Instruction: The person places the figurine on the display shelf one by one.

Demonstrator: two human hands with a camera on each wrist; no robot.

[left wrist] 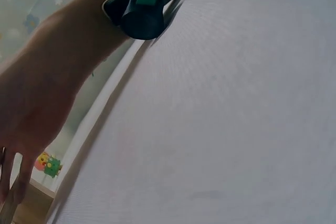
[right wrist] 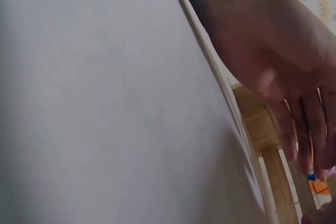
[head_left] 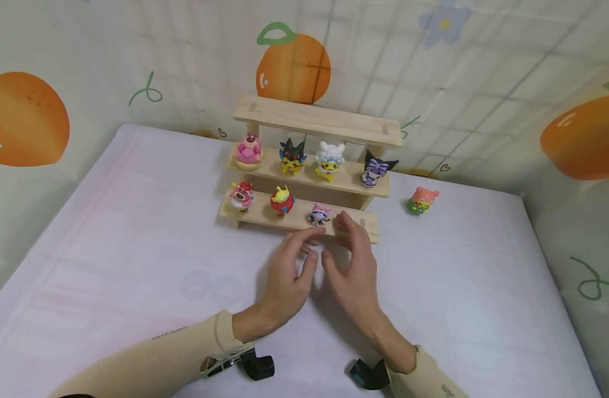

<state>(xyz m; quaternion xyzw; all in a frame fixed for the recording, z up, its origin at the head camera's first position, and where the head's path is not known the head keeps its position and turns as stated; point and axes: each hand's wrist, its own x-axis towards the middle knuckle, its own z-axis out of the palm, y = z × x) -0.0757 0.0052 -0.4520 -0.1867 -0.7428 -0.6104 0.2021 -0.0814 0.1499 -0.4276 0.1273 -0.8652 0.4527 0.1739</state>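
Observation:
Both hands are at the front of a three-tier wooden display shelf (head_left: 311,224), in the head view. My left hand (head_left: 289,276) has relaxed, slightly bent fingers near the lowest tier's front edge, with nothing held. Beside it my right hand (head_left: 354,271) reaches its fingers over the right part of that tier and grips nothing. Nearest both is a small pink-and-purple figurine (head_left: 319,214) standing on the lowest tier. To its left stand a figurine with a yellow-green head and red body (head_left: 282,200) and a pink bear figurine in red and white (head_left: 241,195). Fingertip contact cannot be told.
The middle tier bears a pink bear figurine (head_left: 248,152), a black-eared yellow figurine (head_left: 292,156), a white-hooded yellow figurine (head_left: 329,160) and a black-and-purple figurine (head_left: 376,167). A pink-and-green figurine (head_left: 422,200) stands on the white cloth right of the shelf. Fruit-print curtains hang behind.

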